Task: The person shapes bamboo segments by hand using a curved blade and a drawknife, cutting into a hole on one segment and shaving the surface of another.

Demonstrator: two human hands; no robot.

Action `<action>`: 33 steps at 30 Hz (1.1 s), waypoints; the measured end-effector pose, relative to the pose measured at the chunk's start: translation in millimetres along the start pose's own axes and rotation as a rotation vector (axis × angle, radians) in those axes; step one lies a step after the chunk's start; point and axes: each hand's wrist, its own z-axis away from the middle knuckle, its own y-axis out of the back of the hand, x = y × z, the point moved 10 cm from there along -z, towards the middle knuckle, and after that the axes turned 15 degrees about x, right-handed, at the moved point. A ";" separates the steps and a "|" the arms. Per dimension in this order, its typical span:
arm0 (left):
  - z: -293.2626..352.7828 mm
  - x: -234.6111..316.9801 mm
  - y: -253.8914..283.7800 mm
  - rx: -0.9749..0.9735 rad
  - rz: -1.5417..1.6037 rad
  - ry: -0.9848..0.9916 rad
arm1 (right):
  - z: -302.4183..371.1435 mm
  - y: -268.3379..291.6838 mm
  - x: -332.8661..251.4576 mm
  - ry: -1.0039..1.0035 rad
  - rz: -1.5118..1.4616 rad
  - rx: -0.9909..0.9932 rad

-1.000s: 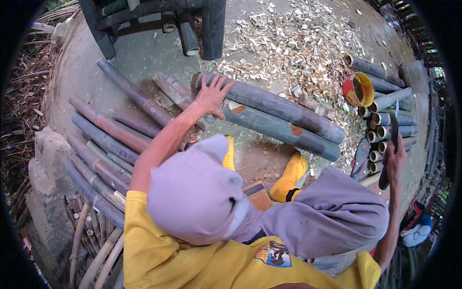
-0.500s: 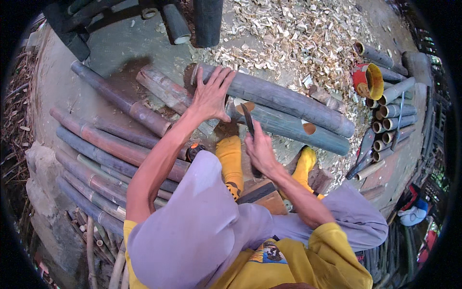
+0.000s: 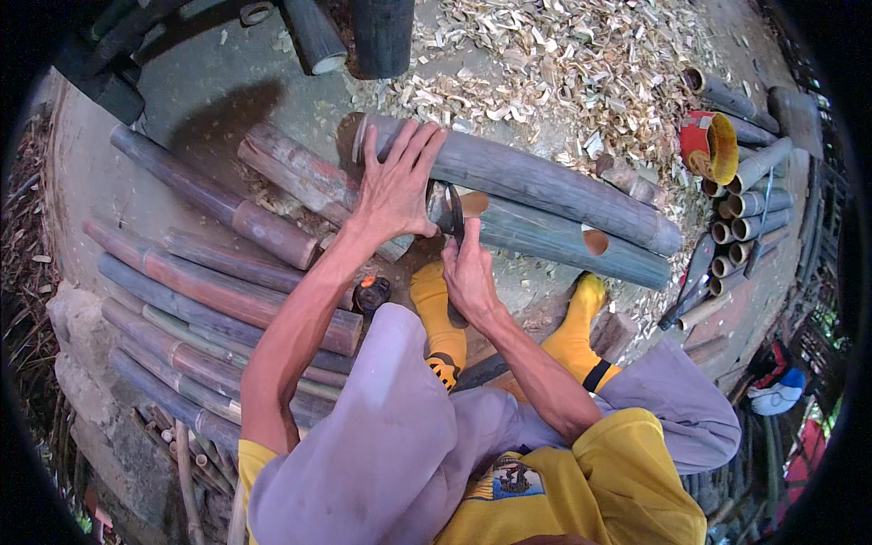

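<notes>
Fingers spread left, clamped on knife right

Left hand rests on the far tube; right hand holds the blade at the left end of the near tube. Cutting seems in hand; another stroke would call for keeping the left thumb clear.

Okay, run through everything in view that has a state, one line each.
Far bamboo pole: lying down
Near bamboo pole: lying alongside, notched in two places
Left hand: open, spread over the far bamboo pole's left end
Dark knife: held, blade at the near bamboo pole's left end
Right hand: closed around the dark knife
Bucket: uncovered
Wood chips: scattered
Yellow socks: worn
</notes>
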 end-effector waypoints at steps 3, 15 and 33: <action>-1.1 0.5 -2.8 -0.010 0.007 0.002 | -1.5 1.0 -0.4 0.030 0.007 0.019; -1.2 0.7 -2.8 0.002 0.033 0.019 | -6.9 7.8 -8.0 -0.172 0.000 -0.150; -43.0 -16.8 -11.3 0.054 -0.011 -0.063 | -83.5 60.2 -35.4 0.397 0.424 -0.230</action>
